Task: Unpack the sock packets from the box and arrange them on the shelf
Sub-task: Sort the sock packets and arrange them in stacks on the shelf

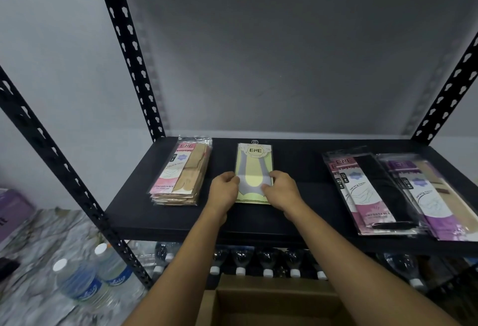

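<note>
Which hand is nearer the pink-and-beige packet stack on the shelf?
Left. The left hand is just right of the pink-and-beige packet stack; the right hand holds the far side of the yellow-green sock packet.

two clear water bottles with white caps and blue labels, side by side on a marbled surface at lower left, blurred. purple carton at the left edge. further right, a row of dark bottles lying down, white caps forward. grey wall behind.
</note>
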The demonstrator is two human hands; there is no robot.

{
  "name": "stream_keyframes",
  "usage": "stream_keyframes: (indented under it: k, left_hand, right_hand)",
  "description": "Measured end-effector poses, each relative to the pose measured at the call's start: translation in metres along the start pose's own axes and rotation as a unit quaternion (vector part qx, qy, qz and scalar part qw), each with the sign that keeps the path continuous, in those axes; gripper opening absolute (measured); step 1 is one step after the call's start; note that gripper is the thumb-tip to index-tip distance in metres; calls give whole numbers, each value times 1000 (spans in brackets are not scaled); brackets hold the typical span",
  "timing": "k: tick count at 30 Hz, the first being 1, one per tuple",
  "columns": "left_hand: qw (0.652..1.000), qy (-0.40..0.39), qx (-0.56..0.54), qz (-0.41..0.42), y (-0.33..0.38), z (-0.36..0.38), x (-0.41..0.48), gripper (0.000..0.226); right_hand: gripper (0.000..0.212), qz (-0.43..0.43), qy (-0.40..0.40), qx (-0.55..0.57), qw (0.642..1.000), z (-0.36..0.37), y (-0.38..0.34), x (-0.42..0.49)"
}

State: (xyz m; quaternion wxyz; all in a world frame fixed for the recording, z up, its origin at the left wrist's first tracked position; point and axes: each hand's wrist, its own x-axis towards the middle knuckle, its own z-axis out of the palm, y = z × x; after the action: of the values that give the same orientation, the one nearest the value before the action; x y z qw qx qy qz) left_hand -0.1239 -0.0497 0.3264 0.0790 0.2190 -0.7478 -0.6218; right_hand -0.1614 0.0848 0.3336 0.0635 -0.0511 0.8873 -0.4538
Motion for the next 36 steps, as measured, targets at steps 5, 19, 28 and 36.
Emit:
stream_keyframes:
  k: [5, 19, 28, 36]
  left_hand:
    - [1000, 1, 2, 2, 6, -3, -6, 50]
    - [984, -51, 76, 155, 14, 90, -74, 39]
    - [979, -199, 45, 14, 25, 174, -100, 30]
    - [975, -224, -10, 11, 31, 203, -106, 21]
  right_hand:
    - [26, -4, 2, 10, 1000, -2, 0, -2]
    - [43, 3, 129, 2, 992, -121, 39, -48]
    - [34, 107, 158, -56, 980, -198, 107, -66]
    - [21, 135, 108, 60, 983, -203, 132, -72]
